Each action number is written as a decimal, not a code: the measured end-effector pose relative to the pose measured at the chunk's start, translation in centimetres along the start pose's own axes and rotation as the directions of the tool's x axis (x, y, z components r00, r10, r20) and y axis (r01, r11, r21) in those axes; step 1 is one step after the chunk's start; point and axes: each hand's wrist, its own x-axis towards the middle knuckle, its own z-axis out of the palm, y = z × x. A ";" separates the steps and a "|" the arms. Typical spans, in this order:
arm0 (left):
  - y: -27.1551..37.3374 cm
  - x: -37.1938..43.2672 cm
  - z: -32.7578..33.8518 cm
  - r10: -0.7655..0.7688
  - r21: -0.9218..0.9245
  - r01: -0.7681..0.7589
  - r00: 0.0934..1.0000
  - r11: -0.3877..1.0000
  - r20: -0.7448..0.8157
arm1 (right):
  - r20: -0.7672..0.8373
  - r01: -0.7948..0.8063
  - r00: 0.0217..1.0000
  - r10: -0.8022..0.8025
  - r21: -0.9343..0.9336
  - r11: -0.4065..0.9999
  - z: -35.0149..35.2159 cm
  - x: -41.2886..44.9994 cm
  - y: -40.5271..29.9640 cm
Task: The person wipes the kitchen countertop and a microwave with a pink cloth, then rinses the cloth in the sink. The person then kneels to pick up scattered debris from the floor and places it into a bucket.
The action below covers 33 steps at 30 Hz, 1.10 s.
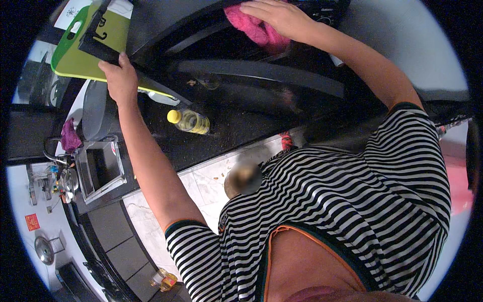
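My left hand (122, 81) grips the lower edge of a black frame (100, 51) with small hooks. A green cutting board (113, 34) is behind that frame. Higher up and to the right, my right hand (279, 17) presses with fingers extended on a bunched pink cloth (254, 28). The cloth lies against a dark surface with curved black bands (260, 71); what this is cannot be made out. Below the frame, a clear bottle with a yellow cap (188, 121) stands on the black countertop (158, 136).
To the left is a sink (100, 166) with a faucet and a purple cloth (70, 136). A grey translucent panel (99, 109) leans above it. Small crumbs lie on the pale tiled floor (203, 188). Bottles (164, 279) stand at the bottom by grey cabinets (113, 226).
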 end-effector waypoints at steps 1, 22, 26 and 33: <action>0.1 0.0 0.0 -0.003 -0.001 0.003 1.000 1.000 0.004 | -0.019 -0.012 1.000 0.012 -0.033 0.999 -0.4 -0.5 -0.1; -2.2 1.3 2.4 0.013 -0.185 -0.014 1.000 0.983 -0.009 | 0.211 -0.373 0.923 0.323 0.275 0.886 19.3 -7.5 -1.8; -2.8 0.4 1.1 0.030 -0.186 -0.031 1.000 0.982 -0.006 | 0.665 -0.560 0.701 0.258 0.290 0.776 22.0 -3.2 -1.7; -1.5 0.3 0.8 0.042 -0.251 -0.034 0.999 0.967 0.027 | 0.461 -0.452 0.845 0.269 0.349 0.821 31.1 2.8 2.6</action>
